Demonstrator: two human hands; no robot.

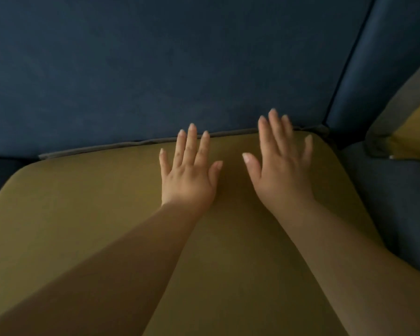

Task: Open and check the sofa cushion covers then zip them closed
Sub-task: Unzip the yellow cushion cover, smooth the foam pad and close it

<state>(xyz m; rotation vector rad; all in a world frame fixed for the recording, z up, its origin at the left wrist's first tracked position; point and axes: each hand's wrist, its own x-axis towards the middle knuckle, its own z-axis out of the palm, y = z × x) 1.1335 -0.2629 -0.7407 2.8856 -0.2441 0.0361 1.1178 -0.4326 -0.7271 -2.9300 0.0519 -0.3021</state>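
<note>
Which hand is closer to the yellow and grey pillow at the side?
Right. The right hand is over the back right corner of the mustard cushion, with the yellow-and-grey pillow to its right. The left hand sits further left, beyond the right hand.

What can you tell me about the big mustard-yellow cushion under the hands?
The mustard-yellow cushion is a large seat cushion with a smooth matte fabric cover and rounded corners. It lies flat on the dark blue sofa, its far edge against the backrest, where a grey strip runs along it; no zip is visible. The left hand and right hand lie spread and flat near that far edge, apparently resting on it.
</note>
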